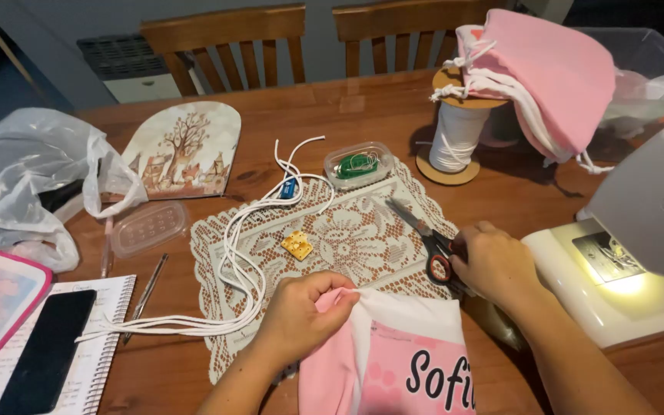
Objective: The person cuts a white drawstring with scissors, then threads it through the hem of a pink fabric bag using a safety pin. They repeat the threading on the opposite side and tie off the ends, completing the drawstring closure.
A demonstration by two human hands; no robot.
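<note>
Two hands busy here: left hand (301, 315) is pinched shut on the top edge of the pink bag (393, 361) at the table's near edge to keep it taut, while right hand (493, 261) is closed around the scissors (424, 234), blades resting on the lace mat (347, 238).

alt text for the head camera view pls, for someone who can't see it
A person's left hand pinches the top edge of a pink and white fabric bag while the right hand grips black scissors with red handle rings, over a cream lace doily on a wooden table. White cords, a spool of white cord and a white sewing machine lie around them.
</note>
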